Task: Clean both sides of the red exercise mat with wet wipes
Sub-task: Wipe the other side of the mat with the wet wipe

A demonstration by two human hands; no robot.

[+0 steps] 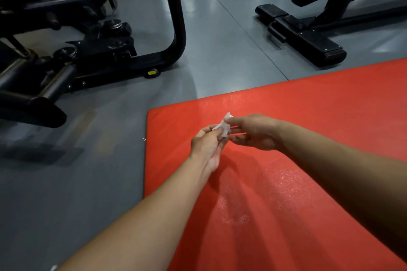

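The red exercise mat (308, 116) lies flat on the grey gym floor (88, 182), filling the lower right of my view, its near left corner toward me. Parts of its surface glisten with fine specks, which I take for dampness, though I cannot be sure. Above the mat, both my hands meet on one small, crumpled white wet wipe (222, 128). My left hand (208, 145) pinches its lower end with fingers curled; my right hand (253, 132) pinches its upper end between thumb and fingertips. Neither hand touches the mat.

I judge the step to be opening or refolding the wipe. To do it well, I should draw the two ends gently apart so it spreads without tearing, then lay a flat, fresh face down and wipe in overlapping strokes out to the edges.

Farther out, black exercise machines (88, 50) stand to the left and a black bench frame (308, 35) beyond the mat.
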